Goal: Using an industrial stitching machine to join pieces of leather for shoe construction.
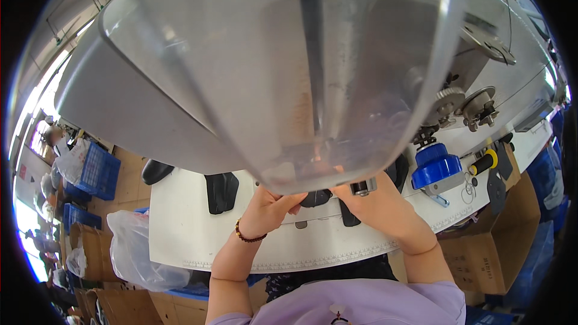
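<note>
A small dark, flat piece (316, 198) lies between my two hands on the white sewing-machine table (283, 251), partly covered by a blurred clear guard (289, 114). At its left edge, my left hand (269, 209) is closed, thumb and curled fingers pressed together on it; a beaded bracelet circles that wrist. My right hand (372, 203) reaches in from the other side, beside a small metal cylinder (363, 188). The guard and that cylinder hide its fingers, so their grip is unclear. Below the right hand lies another black piece (350, 213).
A black shaped piece (222, 193) lies left of my hands, and a dark rounded item (158, 171) sits at the table's far left. On the right are a blue-topped device (438, 167), a yellow-and-black roll (483, 161) and an open cardboard box (497, 250). A plastic bag (141, 253) bulges at left.
</note>
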Demonstrator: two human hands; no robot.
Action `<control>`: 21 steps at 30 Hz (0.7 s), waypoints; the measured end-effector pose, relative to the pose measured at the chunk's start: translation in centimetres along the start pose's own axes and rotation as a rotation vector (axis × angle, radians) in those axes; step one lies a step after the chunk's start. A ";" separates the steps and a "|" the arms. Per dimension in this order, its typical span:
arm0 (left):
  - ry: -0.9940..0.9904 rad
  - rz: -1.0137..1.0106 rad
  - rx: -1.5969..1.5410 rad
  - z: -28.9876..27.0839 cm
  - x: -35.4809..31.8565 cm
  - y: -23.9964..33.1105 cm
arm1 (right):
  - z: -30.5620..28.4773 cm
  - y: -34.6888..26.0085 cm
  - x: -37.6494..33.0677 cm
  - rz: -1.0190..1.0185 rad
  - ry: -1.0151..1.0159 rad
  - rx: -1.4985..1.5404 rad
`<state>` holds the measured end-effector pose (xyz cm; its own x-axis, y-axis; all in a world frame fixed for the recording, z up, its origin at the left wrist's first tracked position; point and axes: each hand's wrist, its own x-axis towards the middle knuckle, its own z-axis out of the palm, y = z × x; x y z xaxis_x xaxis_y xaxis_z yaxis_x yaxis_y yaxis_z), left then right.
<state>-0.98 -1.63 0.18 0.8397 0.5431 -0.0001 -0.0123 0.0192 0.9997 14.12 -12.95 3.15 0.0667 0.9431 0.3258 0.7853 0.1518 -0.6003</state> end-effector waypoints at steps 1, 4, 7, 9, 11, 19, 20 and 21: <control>0.003 -0.001 0.000 -0.1 0.1 -0.2 | -0.1 -0.1 0.4 0.088 0.016 0.112; 0.093 0.003 -0.018 -0.4 0.6 -0.9 | 0.3 0.2 0.3 0.051 0.137 0.079; 0.073 0.059 -0.052 -0.8 1.2 -0.9 | 0.5 0.3 0.5 -0.089 0.280 0.021; 0.102 0.066 -0.033 -0.8 1.5 -0.6 | 0.6 0.5 0.7 -0.103 0.318 0.112; 0.114 0.067 -0.038 -0.6 1.7 -0.3 | 0.7 0.9 0.8 -0.105 0.301 0.141; 0.078 0.085 0.055 0.2 1.1 0.2 | 0.8 2.5 1.5 -0.235 0.225 0.048; 0.106 0.099 0.032 0.5 1.1 0.0 | 0.7 2.5 1.5 -0.211 0.190 0.077; 0.134 0.112 0.010 0.6 1.1 -0.1 | 0.5 2.2 1.5 -0.213 0.189 0.078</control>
<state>0.29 -1.55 0.05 0.7537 0.6481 0.1090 -0.0960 -0.0555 0.9938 15.63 -11.05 1.90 0.0254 0.8168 0.5764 0.7445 0.3694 -0.5562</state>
